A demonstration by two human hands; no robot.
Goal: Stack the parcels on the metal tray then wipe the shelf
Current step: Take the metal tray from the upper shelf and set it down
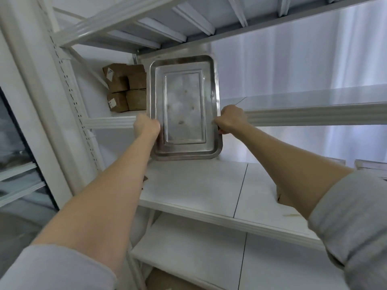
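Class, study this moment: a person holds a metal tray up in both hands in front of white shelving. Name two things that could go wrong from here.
1. The metal tray is steeply tilted and gripped only at its side rims by the left hand and right hand; it could slip onto the lower shelf.
2. The brown parcels are stacked close by its left rim; a careless swing might topple them.

1 head camera (wide-angle) faces forward, close to the shelving (199,185).

white labels (110,75) on brown parcels (137,80), none legible
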